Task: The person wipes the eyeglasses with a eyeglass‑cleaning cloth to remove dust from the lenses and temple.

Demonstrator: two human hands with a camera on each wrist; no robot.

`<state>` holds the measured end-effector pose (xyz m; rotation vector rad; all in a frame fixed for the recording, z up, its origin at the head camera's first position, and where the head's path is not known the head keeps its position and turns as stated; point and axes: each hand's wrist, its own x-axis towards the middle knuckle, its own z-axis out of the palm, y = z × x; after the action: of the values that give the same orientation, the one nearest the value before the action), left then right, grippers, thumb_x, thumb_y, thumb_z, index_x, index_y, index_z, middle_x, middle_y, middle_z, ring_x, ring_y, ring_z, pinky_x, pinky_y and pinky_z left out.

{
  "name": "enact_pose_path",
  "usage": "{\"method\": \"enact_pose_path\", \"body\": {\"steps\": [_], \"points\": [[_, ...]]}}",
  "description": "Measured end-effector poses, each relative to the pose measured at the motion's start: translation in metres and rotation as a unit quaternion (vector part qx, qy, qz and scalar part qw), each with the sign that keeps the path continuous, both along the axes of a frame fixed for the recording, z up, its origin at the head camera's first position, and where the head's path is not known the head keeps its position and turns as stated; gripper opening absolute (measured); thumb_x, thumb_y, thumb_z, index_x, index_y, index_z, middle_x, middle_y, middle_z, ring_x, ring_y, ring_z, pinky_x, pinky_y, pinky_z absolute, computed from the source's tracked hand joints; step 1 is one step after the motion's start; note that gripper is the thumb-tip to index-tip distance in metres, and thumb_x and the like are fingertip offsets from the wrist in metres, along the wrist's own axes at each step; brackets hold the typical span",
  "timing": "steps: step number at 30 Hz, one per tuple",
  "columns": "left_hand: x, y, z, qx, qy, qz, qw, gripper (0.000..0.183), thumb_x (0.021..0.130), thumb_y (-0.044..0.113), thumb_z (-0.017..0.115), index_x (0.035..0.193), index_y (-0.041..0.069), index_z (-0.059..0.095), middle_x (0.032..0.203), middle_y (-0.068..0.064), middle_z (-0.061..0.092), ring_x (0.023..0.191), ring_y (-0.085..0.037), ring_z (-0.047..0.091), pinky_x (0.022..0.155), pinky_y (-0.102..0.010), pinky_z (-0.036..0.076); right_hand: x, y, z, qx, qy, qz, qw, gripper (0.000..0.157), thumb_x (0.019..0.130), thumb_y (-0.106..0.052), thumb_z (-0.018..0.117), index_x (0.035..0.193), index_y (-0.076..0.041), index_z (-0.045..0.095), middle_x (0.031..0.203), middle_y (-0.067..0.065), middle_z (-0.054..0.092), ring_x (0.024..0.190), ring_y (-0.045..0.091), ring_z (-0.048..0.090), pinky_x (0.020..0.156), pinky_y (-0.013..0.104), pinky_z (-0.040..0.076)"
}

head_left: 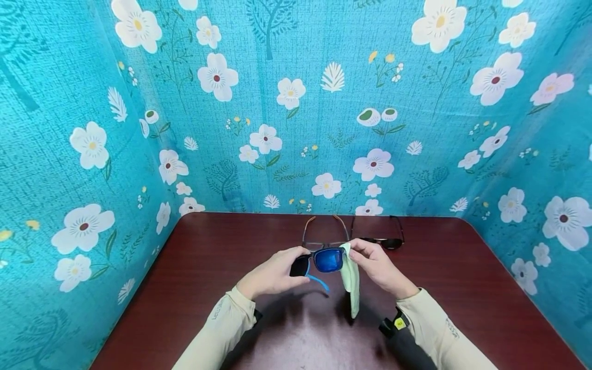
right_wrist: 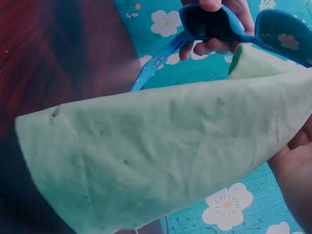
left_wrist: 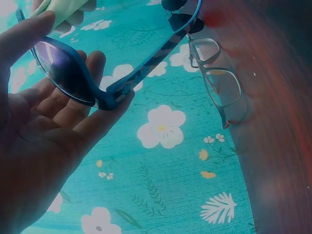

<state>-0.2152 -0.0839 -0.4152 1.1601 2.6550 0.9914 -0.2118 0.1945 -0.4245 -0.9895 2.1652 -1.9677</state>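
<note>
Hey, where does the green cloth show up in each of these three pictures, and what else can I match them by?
Head: the green cloth hangs from the right hand, below and right of the picture's centre.
Left wrist: the green cloth is at the top edge, left of centre.
Right wrist: the green cloth spreads across the middle and lower part.
Shared landmark: the blue sunglasses in the left hand.

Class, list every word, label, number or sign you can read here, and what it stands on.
None is readable.
Left sleeve: lettering, too small and blurred.
Right sleeve: lettering, likewise.
Yellow label by the right sleeve: marking too small.
Blue sunglasses arm: white marking, too blurred.
</note>
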Motion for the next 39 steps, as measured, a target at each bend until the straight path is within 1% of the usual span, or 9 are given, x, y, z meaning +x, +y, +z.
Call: {"method": "enact_pose_path", "body": {"steps": [11, 15, 19, 21, 26, 28, 33, 36, 39], "points": [[0.0, -0.002, 0.007, 0.008, 0.016, 0.004, 0.9998, 0.051, 0.087, 0.024, 0.069, 0.129, 0.007, 0.048, 0.121, -0.001, 0.055, 0.101, -0.01, 0.052, 0.087, -0.027, 0.046, -0.001, 0.009, -0.002, -0.007, 0.005, 0.033, 0.999, 0.018, 0.1, -0.001, 0.042, 0.103, 0.008, 0.057, 0.093, 0.004, 0.061, 0.081, 0.012, 0.058, 0.071, 0.027, 0.05], [-0.001, -0.003, 0.006, 0.022, 0.026, 0.002, 0.9994, 0.051, 0.086, 0.023, 0.07, 0.129, 0.007, 0.049, 0.12, -0.001, 0.055, 0.1, -0.009, 0.053, 0.087, -0.027, 0.046, -0.001, 0.011, -0.005, -0.038, -0.008, 0.058, 0.998, 0.019, 0.1, 0.001, 0.039, 0.104, 0.008, 0.056, 0.094, 0.004, 0.062, 0.083, 0.012, 0.059, 0.072, 0.027, 0.051], [0.0, -0.003, 0.004, 0.027, 0.021, 0.0, 0.9994, 0.056, 0.083, 0.022, 0.073, 0.131, 0.01, 0.048, 0.124, 0.001, 0.054, 0.104, -0.008, 0.052, 0.09, -0.026, 0.045, -0.001, 0.01, -0.008, -0.075, -0.03, 0.084, 0.993, 0.019, 0.101, 0.0, 0.038, 0.105, 0.004, 0.057, 0.094, 0.004, 0.062, 0.082, 0.013, 0.06, 0.072, 0.026, 0.051], [0.0, -0.004, 0.003, 0.026, 0.016, -0.003, 0.9995, 0.06, 0.081, 0.021, 0.075, 0.133, 0.011, 0.047, 0.126, 0.002, 0.053, 0.101, -0.008, 0.053, 0.085, -0.025, 0.048, -0.001, 0.01, -0.008, -0.086, -0.032, 0.091, 0.992, 0.019, 0.101, -0.001, 0.039, 0.105, 0.002, 0.057, 0.094, 0.004, 0.062, 0.082, 0.012, 0.06, 0.072, 0.025, 0.051], [-0.001, -0.009, -0.001, 0.016, 0.03, -0.005, 0.9994, 0.065, 0.078, 0.014, 0.077, 0.135, 0.011, 0.046, 0.123, 0.001, 0.054, 0.099, -0.009, 0.054, 0.083, -0.025, 0.049, -0.002, 0.011, -0.007, -0.115, -0.04, 0.104, 0.987, 0.019, 0.101, -0.001, 0.04, 0.105, -0.001, 0.059, 0.093, 0.003, 0.062, 0.082, 0.011, 0.061, 0.073, 0.023, 0.051], [-0.001, -0.011, -0.003, 0.018, 0.042, -0.007, 0.9989, 0.062, 0.079, 0.011, 0.076, 0.134, 0.01, 0.048, 0.12, 0.001, 0.055, 0.102, -0.008, 0.053, 0.087, -0.027, 0.048, -0.002, 0.012, -0.006, -0.124, -0.04, 0.112, 0.985, 0.021, 0.101, 0.001, 0.038, 0.105, -0.001, 0.058, 0.093, 0.004, 0.062, 0.082, 0.012, 0.061, 0.073, 0.023, 0.051], [-0.005, -0.012, -0.008, 0.061, 0.066, -0.01, 0.9959, 0.041, 0.081, -0.003, 0.07, 0.12, 0.009, 0.06, 0.104, 0.002, 0.062, 0.091, -0.006, 0.06, 0.08, -0.025, 0.051, -0.002, 0.012, -0.004, -0.134, -0.043, 0.127, 0.982, 0.023, 0.101, 0.002, 0.035, 0.105, -0.001, 0.058, 0.093, 0.004, 0.063, 0.082, 0.012, 0.062, 0.073, 0.024, 0.052], [-0.007, -0.012, -0.012, 0.084, 0.077, 0.007, 0.9934, 0.031, 0.082, -0.006, 0.068, 0.109, 0.009, 0.064, 0.096, 0.002, 0.066, 0.085, -0.004, 0.063, 0.076, -0.022, 0.052, -0.001, 0.013, -0.001, -0.128, -0.041, 0.126, 0.983, 0.024, 0.101, 0.002, 0.034, 0.105, -0.001, 0.058, 0.092, 0.005, 0.062, 0.081, 0.013, 0.062, 0.072, 0.024, 0.052], [-0.008, -0.013, -0.014, 0.091, 0.082, 0.034, 0.9918, 0.024, 0.084, -0.001, 0.069, 0.105, 0.01, 0.066, 0.091, 0.003, 0.069, 0.081, -0.002, 0.065, 0.072, -0.02, 0.052, -0.002, 0.013, 0.002, -0.108, -0.035, 0.11, 0.988, 0.021, 0.101, 0.0, 0.037, 0.105, 0.0, 0.057, 0.092, 0.005, 0.062, 0.081, 0.013, 0.061, 0.073, 0.024, 0.052]]}}
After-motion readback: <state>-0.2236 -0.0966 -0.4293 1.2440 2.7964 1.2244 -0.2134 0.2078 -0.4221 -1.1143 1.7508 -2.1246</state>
